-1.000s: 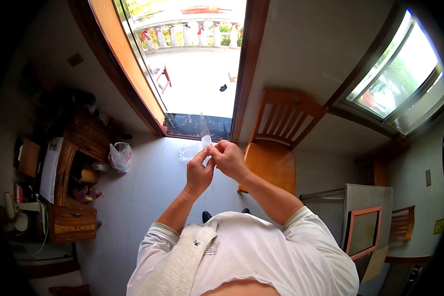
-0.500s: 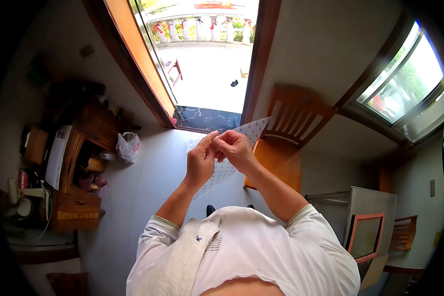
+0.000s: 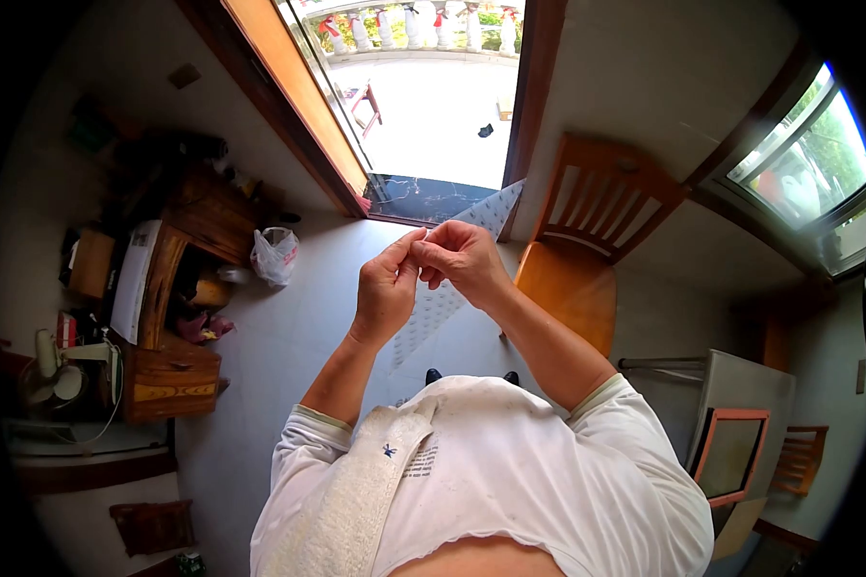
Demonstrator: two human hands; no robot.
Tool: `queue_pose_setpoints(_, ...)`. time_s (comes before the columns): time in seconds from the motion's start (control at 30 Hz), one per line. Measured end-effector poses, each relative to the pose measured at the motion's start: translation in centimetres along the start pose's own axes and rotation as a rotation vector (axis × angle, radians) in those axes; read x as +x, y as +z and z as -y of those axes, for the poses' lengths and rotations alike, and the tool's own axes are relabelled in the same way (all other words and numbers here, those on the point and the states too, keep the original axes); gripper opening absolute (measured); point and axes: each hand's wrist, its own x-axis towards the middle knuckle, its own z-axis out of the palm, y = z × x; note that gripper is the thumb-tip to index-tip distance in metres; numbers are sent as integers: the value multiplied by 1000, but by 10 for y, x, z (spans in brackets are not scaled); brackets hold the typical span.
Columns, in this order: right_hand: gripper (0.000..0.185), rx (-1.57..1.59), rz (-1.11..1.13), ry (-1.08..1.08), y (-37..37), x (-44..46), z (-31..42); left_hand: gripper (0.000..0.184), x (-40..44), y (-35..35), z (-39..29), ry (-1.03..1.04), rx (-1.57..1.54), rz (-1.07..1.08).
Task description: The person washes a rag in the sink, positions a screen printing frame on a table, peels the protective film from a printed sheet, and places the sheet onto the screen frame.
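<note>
A thin translucent sheet with a dotted pattern [image 3: 431, 322] hangs slantwise behind my hands, one pointed corner reaching up toward the doorway. My left hand [image 3: 385, 288] is closed, its thumb and finger pinched at the sheet's upper edge. Right beside it, my right hand [image 3: 464, 262] pinches too, with the other fingers curled in. The fingertips of both hands meet, and what lies exactly between them is too small to make out. Part of the sheet is hidden behind my hands and right forearm.
A wooden chair [image 3: 573, 298] stands close on the right. A wooden cabinet [image 3: 178, 380] lines the left, with a white plastic bag [image 3: 275, 256] by it. Ahead is an open doorway with a dark threshold [image 3: 423, 199]. A grey panel [image 3: 751, 385] leans at right.
The whole view has shifted, so the room appears farther right and higher. My hands stay pinched together at the sheet, which now hangs at a slightly different slant.
</note>
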Motion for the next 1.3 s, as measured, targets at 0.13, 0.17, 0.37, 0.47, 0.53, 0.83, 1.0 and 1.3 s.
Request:
queue_pose_setpoints(0.13,23,-7,2,-7,2,1,1,27,0,-3,-5,7,16,0)
queue_pose_setpoints(0.17,23,-6,1,-8,3,1,1,27,0,-4,-6,8,22,0)
queue_pose_setpoints(0.37,22,-9,24,-9,1,1,2,27,0,-4,-5,28,17,-7)
queue_pose_setpoints(0.47,22,3,13,-7,3,2,3,27,2,-5,-1,22,-10,-5)
queue_pose_setpoints(0.53,23,12,20,-12,2,2,5,28,3,-4,-1,3,-5,-9)
queue_pose_setpoints(0.83,23,-4,22,-8,5,4,5,27,2,-7,-5,0,1,-5)
queue_pose_setpoints(1.0,22,-31,30,0,6,3,7,26,0,-7,-5,6,-14,-16)
queue_pose_setpoints(1.3,22,8,33,28,6,2,4,25,-2,-9,-4,-12,-9,-22)
